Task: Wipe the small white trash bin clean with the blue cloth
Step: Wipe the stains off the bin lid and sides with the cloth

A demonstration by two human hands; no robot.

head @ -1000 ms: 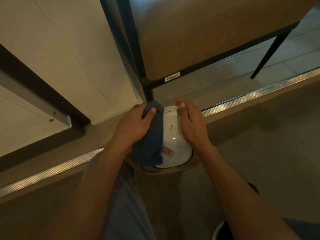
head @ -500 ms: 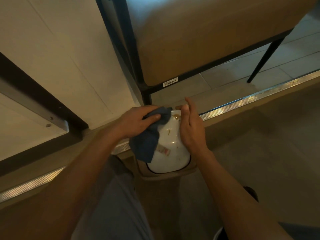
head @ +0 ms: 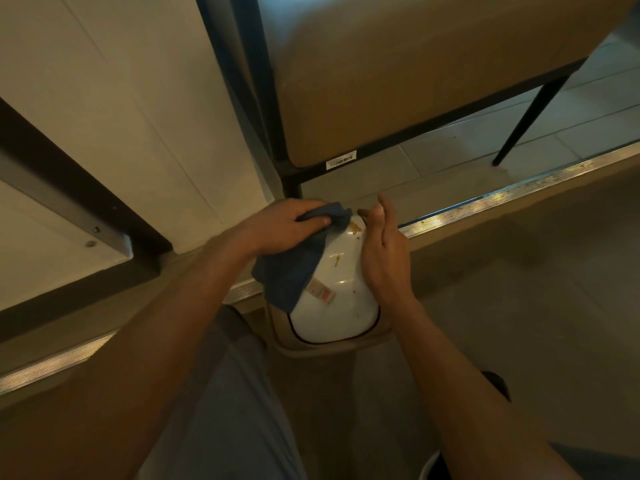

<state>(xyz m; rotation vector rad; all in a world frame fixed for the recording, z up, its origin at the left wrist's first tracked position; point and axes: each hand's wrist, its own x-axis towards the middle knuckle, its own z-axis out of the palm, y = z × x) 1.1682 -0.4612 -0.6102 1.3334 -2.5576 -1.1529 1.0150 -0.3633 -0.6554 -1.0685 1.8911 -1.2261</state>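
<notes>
White plastic, glossy and flecked with small brown stains, forms the side of the small trash bin (head: 341,282), which lies tipped over on the floor just in front of a metal threshold strip (head: 485,202), its dark-edged rim toward the person. A torn red and white label (head: 320,292) sticks to its upper surface. The left hand (head: 287,226) has its grip clenched around a bunched part of the blue cloth (head: 294,271), thumb on top, pressing it against the far left end of the bin; the rest of the cloth drapes down over the bin's left side. The right hand (head: 382,254) lies flat along the bin's right side, its grip released, the fingers extended and the palm steadying the plastic. Beyond the bin stands a tan upholstered bench (head: 398,81) on a black metal frame, with a barcode sticker (head: 341,161) on its lower edge. Grey trousers (head: 235,410) cover the person's knee below the left forearm.
</notes>
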